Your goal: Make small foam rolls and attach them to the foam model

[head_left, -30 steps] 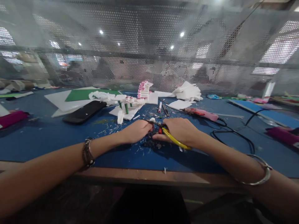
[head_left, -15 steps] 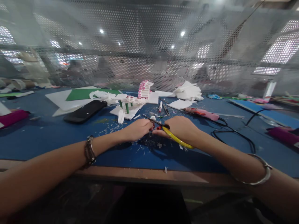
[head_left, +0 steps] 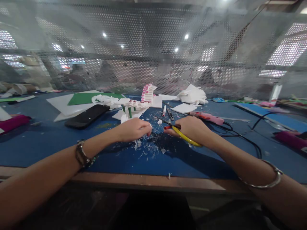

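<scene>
My right hand (head_left: 192,127) is closed around yellow-handled scissors (head_left: 187,137), whose thin dark blade points away to the upper left. A small red piece (head_left: 167,127) shows by its fingertips; I cannot make out what it belongs to. My left hand (head_left: 135,129) is pinched closed to the left of the blade, apart from it. Anything between its fingers is too small to name. White scraps (head_left: 163,150) are scattered on the blue table between and below the hands. Behind my left hand stands a white model (head_left: 137,103) with green legs and a pink-dotted, ribbed upright part.
A black phone (head_left: 87,116) lies left, beside white and green sheets (head_left: 88,98). A marker (head_left: 164,110) and a dark pen (head_left: 170,114) lie beyond the hands. At right are a pink glue gun (head_left: 208,117) with its black cable and crumpled white tissue (head_left: 192,94). Perforated metal screen (head_left: 144,48) stands behind.
My left hand has moved left, away from the scissors, and now partly covers the front of the model. My right hand has shifted slightly right, still holding the scissors.
</scene>
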Demonstrator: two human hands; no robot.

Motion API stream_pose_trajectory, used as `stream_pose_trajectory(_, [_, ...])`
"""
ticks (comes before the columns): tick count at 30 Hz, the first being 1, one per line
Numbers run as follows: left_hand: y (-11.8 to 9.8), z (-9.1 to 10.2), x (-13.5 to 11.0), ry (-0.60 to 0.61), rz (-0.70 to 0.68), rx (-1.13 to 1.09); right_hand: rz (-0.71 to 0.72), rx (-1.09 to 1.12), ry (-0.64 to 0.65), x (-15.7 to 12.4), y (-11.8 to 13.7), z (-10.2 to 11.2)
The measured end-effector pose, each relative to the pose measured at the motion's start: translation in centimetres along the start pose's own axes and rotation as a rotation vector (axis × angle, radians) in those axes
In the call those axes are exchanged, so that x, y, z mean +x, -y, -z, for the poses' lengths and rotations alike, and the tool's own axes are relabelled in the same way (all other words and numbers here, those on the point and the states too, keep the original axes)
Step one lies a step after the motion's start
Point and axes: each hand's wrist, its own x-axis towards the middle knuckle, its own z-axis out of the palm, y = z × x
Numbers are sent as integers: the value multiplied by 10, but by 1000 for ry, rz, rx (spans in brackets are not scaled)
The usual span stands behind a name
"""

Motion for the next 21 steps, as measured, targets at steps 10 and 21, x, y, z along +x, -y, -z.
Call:
stream_pose_trajectory(10, [39, 23, -2, -216, 244, 234, -76, -45, -14, 3, -14, 1])
stream_pose_trajectory(21, [31, 3, 5, -237, 96, 248, 1, 72, -71, 0, -15, 6])
